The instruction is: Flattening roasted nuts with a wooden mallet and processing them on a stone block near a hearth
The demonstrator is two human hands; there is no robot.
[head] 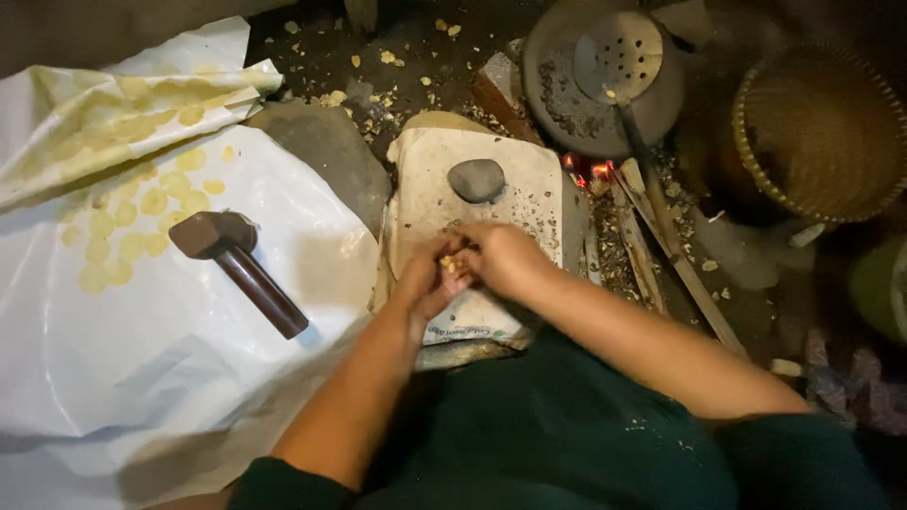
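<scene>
Your left hand (427,279) and right hand (501,257) are pinched together around small yellow kernel pieces (447,263), held just above the pale cloth-covered stone slab (515,184). Loosen either hand and bits could scatter toward the glowing red embers (588,171) near the slab's right edge, beside the dark round pan (586,113)

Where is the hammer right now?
The hammer lies on the white sheet, to the left of both hands, beside the flat yellow discs.
</scene>
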